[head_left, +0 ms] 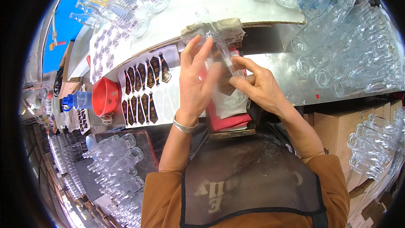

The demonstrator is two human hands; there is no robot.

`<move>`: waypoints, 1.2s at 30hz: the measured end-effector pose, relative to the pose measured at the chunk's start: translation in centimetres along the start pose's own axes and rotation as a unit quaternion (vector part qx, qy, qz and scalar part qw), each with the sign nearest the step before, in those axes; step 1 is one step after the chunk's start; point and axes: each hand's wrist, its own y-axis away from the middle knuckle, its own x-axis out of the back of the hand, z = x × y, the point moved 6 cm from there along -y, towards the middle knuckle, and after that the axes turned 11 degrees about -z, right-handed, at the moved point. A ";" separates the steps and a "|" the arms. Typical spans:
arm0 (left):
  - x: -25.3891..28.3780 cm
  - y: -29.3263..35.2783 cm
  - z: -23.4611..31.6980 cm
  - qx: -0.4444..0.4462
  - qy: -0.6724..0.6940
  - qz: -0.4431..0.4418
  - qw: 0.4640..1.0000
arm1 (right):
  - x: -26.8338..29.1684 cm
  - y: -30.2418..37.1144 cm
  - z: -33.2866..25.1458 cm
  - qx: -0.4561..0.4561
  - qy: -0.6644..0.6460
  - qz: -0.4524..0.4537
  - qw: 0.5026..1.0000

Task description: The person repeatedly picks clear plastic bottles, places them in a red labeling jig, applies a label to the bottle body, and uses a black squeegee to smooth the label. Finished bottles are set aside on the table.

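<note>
Shelves' worth of clear glass bottles ring a metal workbench (276, 42) that curves with the lens. At far left are a blue panel (63, 31), a blue plastic bottle (82, 100) and a red bowl (105, 96), with rows of clear glass bottles (118, 158) lying below. Next comes a white sheet (172, 105) of dark, tie-shaped decals, its right edge just beside the person's left hand (195, 74). That hand rises from a wrist with a silver bracelet (184, 127), fingers stretched and spread near the bottle's neck, thumb blurred; whether it presses the glass cannot be told. Between the hands, a single glass bottle (222, 59) lies neck away from the wearer, a dark label on its body, its neck over a rolled cloth (230, 31); the left hand partly covers it. Below sits red fabric (230, 122) on a wooden stand (232, 134). From the right, the right hand (262, 85) reaches in, thumb and forefinger apart at the bottle's side, other fingers curled. Beyond it, more lying bottles (354, 55) crowd the bench, with cardboard cartons (337, 128) below.
</note>
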 end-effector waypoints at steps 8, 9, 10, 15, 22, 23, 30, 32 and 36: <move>0.0 -0.1 0.1 -0.004 -0.011 0.003 1.000 | 0.0 0.0 0.0 0.012 0.002 0.003 1.000; 0.0 -0.2 0.1 -0.002 -0.010 0.001 1.000 | 0.1 -0.1 0.1 0.014 0.004 0.004 1.000; 0.0 -0.2 0.1 0.000 -0.009 -0.002 1.000 | 0.1 -0.1 0.2 0.014 0.006 0.003 1.000; -0.2 1.0 -1.3 0.030 0.130 0.032 0.991 | 0.1 0.1 1.3 0.009 -0.063 -0.014 0.998; -2.4 5.1 -2.5 0.149 0.310 -0.032 0.939 | -0.6 1.6 1.8 -0.024 -0.064 -0.016 0.998; -2.2 4.9 -2.3 0.154 0.311 -0.040 0.937 | -0.6 1.5 1.8 -0.023 -0.064 -0.012 0.998; -2.2 4.7 -2.0 0.122 0.367 -0.052 0.921 | -0.7 1.0 1.2 -0.007 -0.038 0.005 0.999; -2.3 4.7 -2.0 0.121 0.382 -0.052 0.915 | -0.8 0.9 1.2 -0.011 -0.045 0.003 0.999; -2.4 4.7 -2.1 0.132 0.393 -0.054 0.908 | -1.0 0.9 1.4 -0.002 -0.029 0.015 0.999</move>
